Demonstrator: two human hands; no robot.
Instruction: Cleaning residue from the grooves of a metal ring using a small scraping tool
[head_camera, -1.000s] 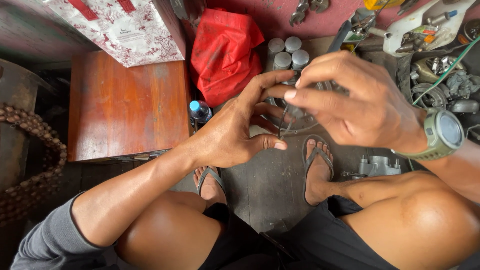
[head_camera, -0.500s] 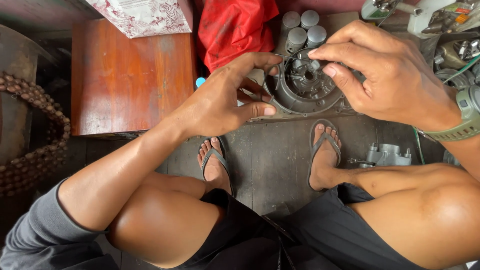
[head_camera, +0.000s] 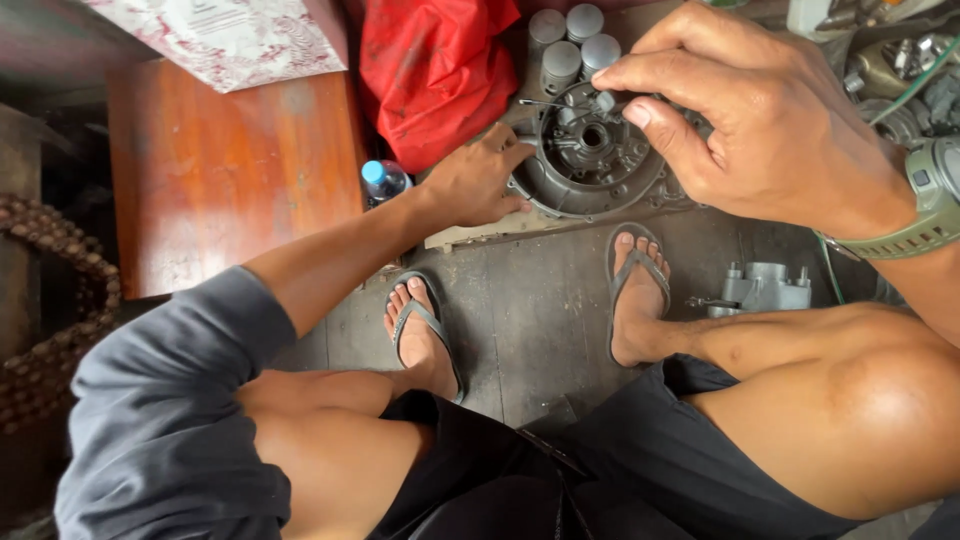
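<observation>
While gripped, round housing (head_camera: 590, 150) with gears.

The right hand (head_camera: 770, 120) covers the right side of the round grey engine casing (head_camera: 590, 160), and what its fingertips pinch is too small to tell. The top edge cuts off the red bag (head_camera: 435, 70) and 1 of the 4 grey cylinders (head_camera: 570, 40). The right edge crops the wristwatch (head_camera: 930, 200).

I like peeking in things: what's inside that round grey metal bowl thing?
Inside the round metal housing sit small posts, holes and a centre hub. The right hand covers its right part, so that side stays hidden.
</observation>
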